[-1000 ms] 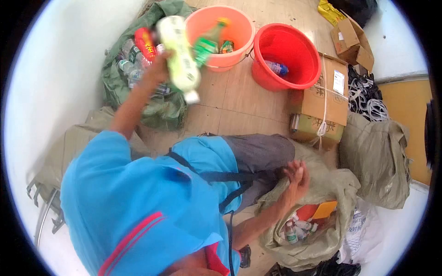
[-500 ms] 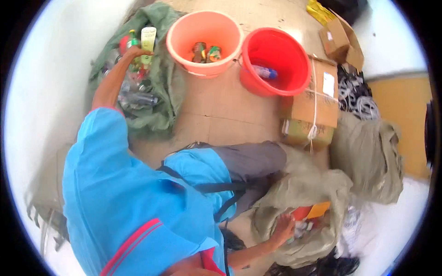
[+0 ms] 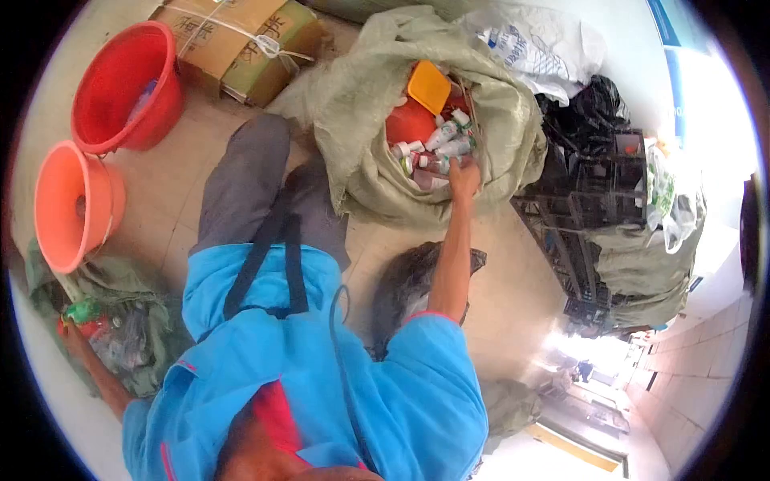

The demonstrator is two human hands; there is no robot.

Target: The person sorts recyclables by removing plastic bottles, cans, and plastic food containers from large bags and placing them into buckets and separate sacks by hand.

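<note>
At the lower left, my left hand (image 3: 72, 330) is closed at the edge of a green sack (image 3: 136, 280). A pale green tube (image 3: 70, 284) sticks up from its fingers, partly blurred, beside a green bottle (image 3: 83, 311). Clear plastic bottles (image 3: 128, 341) lie in that sack. My right hand (image 3: 464, 178) reaches into a wide-mouthed olive woven sack (image 3: 361, 104), its fingers closed on the end of a small clear plastic bottle (image 3: 434, 163). Around it lie several small white-capped bottles (image 3: 443, 135), a red container (image 3: 411, 122) and an orange-yellow square piece (image 3: 429, 86).
A red bucket (image 3: 164, 88) and a pinkish-orange bucket (image 3: 112, 192) stand at the left. Tied cardboard boxes (image 3: 241, 40) sit at the top. A black plastic bag (image 3: 393, 280) lies by my right arm, and black crates (image 3: 573, 216) stand at the right.
The view has swung to the right, so the buckets and green sack now sit at the far left. My right hand stays in the olive sack; my left hand stays at the green one.
</note>
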